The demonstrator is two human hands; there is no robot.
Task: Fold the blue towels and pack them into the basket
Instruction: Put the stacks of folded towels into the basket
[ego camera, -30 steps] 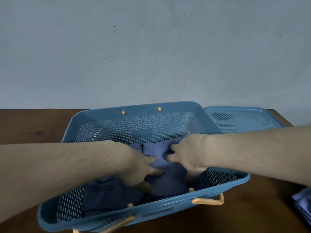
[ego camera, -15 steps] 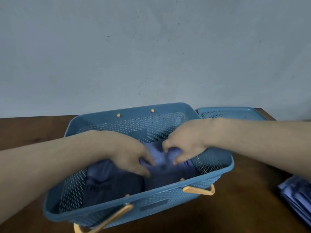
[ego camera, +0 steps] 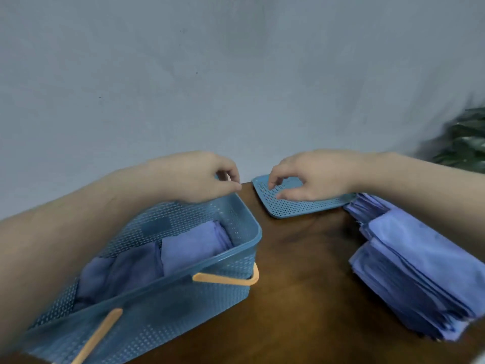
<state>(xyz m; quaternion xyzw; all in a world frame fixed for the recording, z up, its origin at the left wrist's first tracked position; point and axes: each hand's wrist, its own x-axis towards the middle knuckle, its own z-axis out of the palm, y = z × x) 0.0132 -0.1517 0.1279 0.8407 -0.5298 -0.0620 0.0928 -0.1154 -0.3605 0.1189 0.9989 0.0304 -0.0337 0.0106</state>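
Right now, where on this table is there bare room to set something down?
Bare wood table shows between the basket and the stack of blue towels, below the perforated lid. The right edge is crowded with towels; the basket fills the left.

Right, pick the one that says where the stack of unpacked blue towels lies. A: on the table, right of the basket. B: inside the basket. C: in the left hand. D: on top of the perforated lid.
A: the stack of blue towels lies on the wooden table, right of the basket, near the perforated lid.
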